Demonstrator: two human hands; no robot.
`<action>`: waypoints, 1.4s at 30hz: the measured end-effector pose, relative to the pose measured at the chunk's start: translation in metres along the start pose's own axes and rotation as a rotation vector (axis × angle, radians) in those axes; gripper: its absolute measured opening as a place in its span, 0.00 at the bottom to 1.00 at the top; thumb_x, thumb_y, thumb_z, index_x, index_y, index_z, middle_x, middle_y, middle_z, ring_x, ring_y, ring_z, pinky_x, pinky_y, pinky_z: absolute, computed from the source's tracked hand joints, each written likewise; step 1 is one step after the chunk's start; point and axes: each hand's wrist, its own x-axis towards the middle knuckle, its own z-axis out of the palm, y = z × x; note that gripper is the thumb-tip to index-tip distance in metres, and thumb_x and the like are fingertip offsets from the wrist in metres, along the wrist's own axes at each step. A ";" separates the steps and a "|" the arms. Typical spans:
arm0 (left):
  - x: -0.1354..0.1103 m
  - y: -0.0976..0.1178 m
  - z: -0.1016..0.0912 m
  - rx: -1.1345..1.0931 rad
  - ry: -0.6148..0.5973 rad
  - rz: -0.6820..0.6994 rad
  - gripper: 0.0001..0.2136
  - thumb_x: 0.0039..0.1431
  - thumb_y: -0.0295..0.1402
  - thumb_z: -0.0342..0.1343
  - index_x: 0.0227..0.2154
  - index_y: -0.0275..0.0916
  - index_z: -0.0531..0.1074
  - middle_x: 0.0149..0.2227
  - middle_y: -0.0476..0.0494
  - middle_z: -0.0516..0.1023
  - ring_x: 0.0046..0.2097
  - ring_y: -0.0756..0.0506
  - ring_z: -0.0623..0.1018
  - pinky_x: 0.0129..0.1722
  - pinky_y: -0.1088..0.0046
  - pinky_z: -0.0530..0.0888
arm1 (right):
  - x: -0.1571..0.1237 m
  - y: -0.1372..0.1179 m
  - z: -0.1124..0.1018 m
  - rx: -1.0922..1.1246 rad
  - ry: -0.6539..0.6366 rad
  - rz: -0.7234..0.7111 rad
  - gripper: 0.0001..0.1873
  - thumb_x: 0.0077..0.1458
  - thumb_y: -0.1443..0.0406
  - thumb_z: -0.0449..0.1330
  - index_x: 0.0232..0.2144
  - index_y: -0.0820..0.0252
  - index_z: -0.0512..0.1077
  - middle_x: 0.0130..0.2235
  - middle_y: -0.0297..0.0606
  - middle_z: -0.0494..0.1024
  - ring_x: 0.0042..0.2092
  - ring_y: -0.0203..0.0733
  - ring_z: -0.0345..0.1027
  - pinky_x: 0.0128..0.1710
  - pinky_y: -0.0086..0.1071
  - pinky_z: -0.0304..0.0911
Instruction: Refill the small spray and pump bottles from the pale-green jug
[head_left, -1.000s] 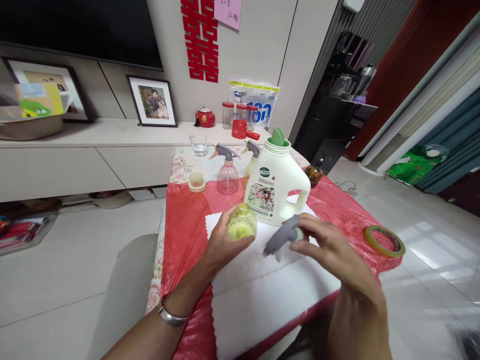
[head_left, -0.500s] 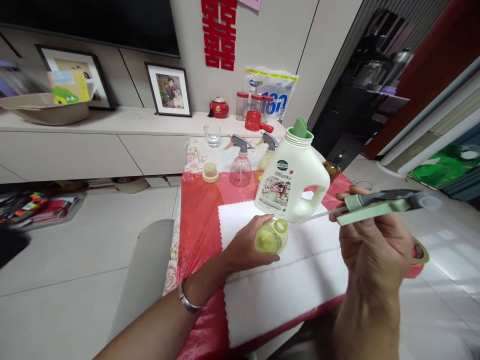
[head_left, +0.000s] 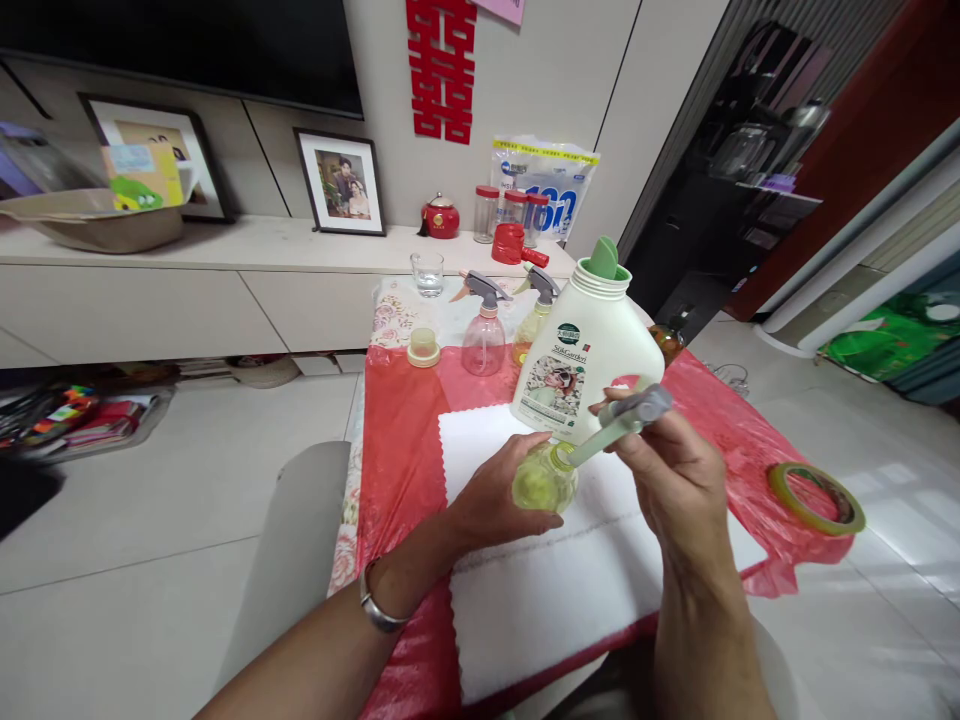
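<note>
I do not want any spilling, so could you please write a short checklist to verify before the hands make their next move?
1. Left hand has a grip on the small yellow-green bottle: ok, fingers and thumb hold its sides.
2. Right hand has the spray head: ok, it is held between fingers and thumb.
3. Spray head fastened on the bottle: not ok, it is held slanted beside the neck.
4. Spray tube inside the bottle: cannot tell, blurred and partly hidden.
5. White jug standing upright: ok.
6. Jug capped: not ok, its mouth is uncapped, with the green spout showing.
</note>
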 end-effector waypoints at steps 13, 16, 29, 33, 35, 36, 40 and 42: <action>0.002 0.000 -0.004 -0.022 0.125 -0.055 0.37 0.41 0.29 0.70 0.57 0.45 0.64 0.56 0.39 0.71 0.58 0.34 0.71 0.58 0.49 0.70 | 0.006 0.031 0.015 -0.184 -0.296 0.093 0.11 0.62 0.59 0.62 0.46 0.51 0.75 0.43 0.34 0.74 0.47 0.40 0.68 0.47 0.33 0.63; 0.001 0.001 -0.004 -0.030 0.113 -0.056 0.37 0.41 0.29 0.69 0.57 0.44 0.63 0.56 0.38 0.70 0.59 0.33 0.70 0.58 0.49 0.69 | 0.006 0.034 0.015 -0.162 -0.298 0.097 0.12 0.62 0.58 0.62 0.47 0.53 0.76 0.45 0.35 0.74 0.48 0.40 0.68 0.48 0.33 0.63; 0.001 -0.007 0.002 -0.018 0.146 0.062 0.36 0.45 0.29 0.67 0.59 0.45 0.61 0.58 0.38 0.68 0.61 0.32 0.69 0.61 0.49 0.68 | 0.006 0.034 0.018 -0.225 -0.305 0.084 0.13 0.61 0.55 0.62 0.41 0.56 0.75 0.42 0.38 0.74 0.46 0.41 0.67 0.49 0.35 0.65; 0.000 -0.002 0.000 -0.089 0.209 0.092 0.33 0.48 0.33 0.67 0.58 0.45 0.64 0.59 0.37 0.69 0.61 0.34 0.69 0.62 0.49 0.67 | 0.005 0.033 0.020 -0.231 -0.301 0.078 0.12 0.60 0.55 0.63 0.39 0.57 0.75 0.42 0.38 0.74 0.45 0.41 0.67 0.47 0.34 0.64; 0.000 0.001 -0.002 -0.152 0.242 0.107 0.31 0.51 0.37 0.67 0.57 0.44 0.65 0.58 0.37 0.70 0.60 0.35 0.70 0.61 0.51 0.67 | 0.005 0.033 0.022 -0.233 -0.294 0.077 0.12 0.59 0.55 0.64 0.40 0.57 0.75 0.42 0.37 0.75 0.44 0.40 0.67 0.46 0.34 0.64; 0.000 0.003 -0.003 -0.195 0.250 0.104 0.29 0.52 0.38 0.66 0.57 0.43 0.66 0.58 0.38 0.71 0.59 0.36 0.71 0.61 0.52 0.68 | 0.005 0.033 0.022 -0.232 -0.289 0.077 0.13 0.59 0.55 0.64 0.41 0.56 0.75 0.42 0.37 0.75 0.44 0.40 0.67 0.46 0.34 0.63; 0.000 0.010 -0.008 -0.354 0.268 0.038 0.21 0.56 0.43 0.63 0.51 0.43 0.72 0.52 0.42 0.77 0.55 0.39 0.75 0.57 0.58 0.70 | 0.005 0.033 0.024 -0.224 -0.267 0.082 0.14 0.57 0.55 0.65 0.42 0.56 0.75 0.40 0.36 0.74 0.43 0.39 0.66 0.44 0.34 0.63; 0.000 0.010 -0.007 -0.384 0.299 0.013 0.20 0.56 0.45 0.63 0.49 0.43 0.74 0.50 0.43 0.79 0.53 0.40 0.77 0.56 0.60 0.71 | 0.004 0.034 0.025 -0.221 -0.258 0.099 0.15 0.56 0.55 0.66 0.40 0.57 0.75 0.40 0.36 0.74 0.42 0.39 0.66 0.44 0.33 0.63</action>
